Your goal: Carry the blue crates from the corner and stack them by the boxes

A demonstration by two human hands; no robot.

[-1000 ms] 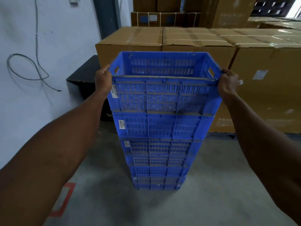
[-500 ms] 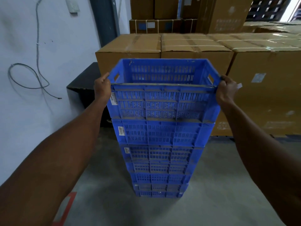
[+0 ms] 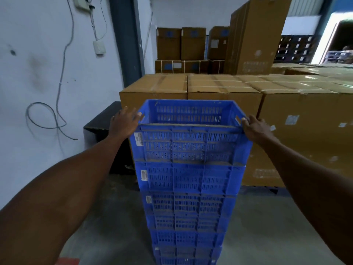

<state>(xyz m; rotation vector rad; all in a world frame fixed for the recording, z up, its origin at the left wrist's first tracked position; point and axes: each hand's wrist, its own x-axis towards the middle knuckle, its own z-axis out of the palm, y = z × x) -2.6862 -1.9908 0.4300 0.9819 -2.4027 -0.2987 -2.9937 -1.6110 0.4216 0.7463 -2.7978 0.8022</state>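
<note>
The top crate sits on a tall stack of blue crates standing on the floor, just in front of the boxes. The left hand lies against the crate's left rim with its fingers spread and nearly straight, touching rather than gripping. The right hand is curled over the right near corner of the rim and holds it.

The step in hand looks like settling this crate and letting go. To do it well, check that the crate is seated square on the one below: its lower edge seems to overhang slightly on the right, so a small nudge from the right hand, with the left palm steadying the other side, should bring the walls into line. Press down lightly on both rims to feel it drop into place. The stack is high and narrow, so release one hand at a time and watch for sway. Take the hands away sideways rather than pulling toward the body, which could tip the column. Whether more crates wait in the corner cannot be told here.
</note>
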